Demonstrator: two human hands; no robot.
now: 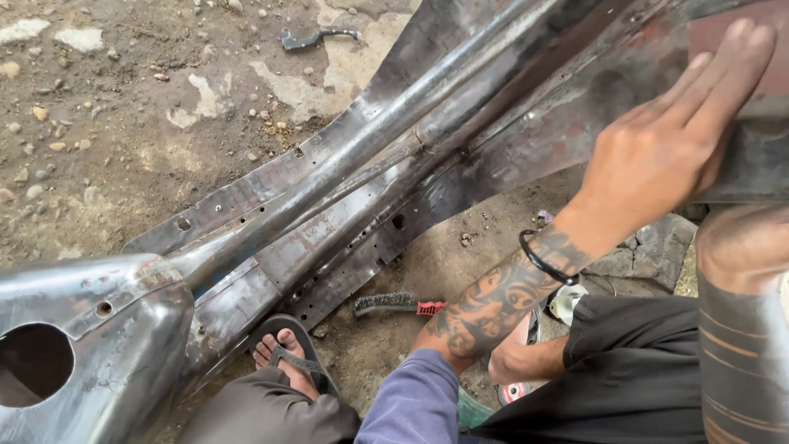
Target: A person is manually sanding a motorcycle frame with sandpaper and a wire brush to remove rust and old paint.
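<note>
A bare, scuffed metal vehicle frame (345, 164) lies across the dirt ground, with long tubes and pressed sheet panels. My left hand (666, 144) lies flat on its upper right panel, fingers together and pointing up and right. The thumb side is tucked at the panel's edge, and whatever is under the palm is hidden. The forearm is tattooed, with a black band at the wrist and a purple sleeve (415, 403) at the elbow. My right hand is not in view.
A wire brush with a red handle (394, 304) lies on the ground under the frame. A sandalled foot (288, 358) rests by the frame's lower end. A bent metal piece (316, 37) lies at the top. Black shorts (633, 370), a flat stone (657, 251) and a small white object (567, 302) are at the right.
</note>
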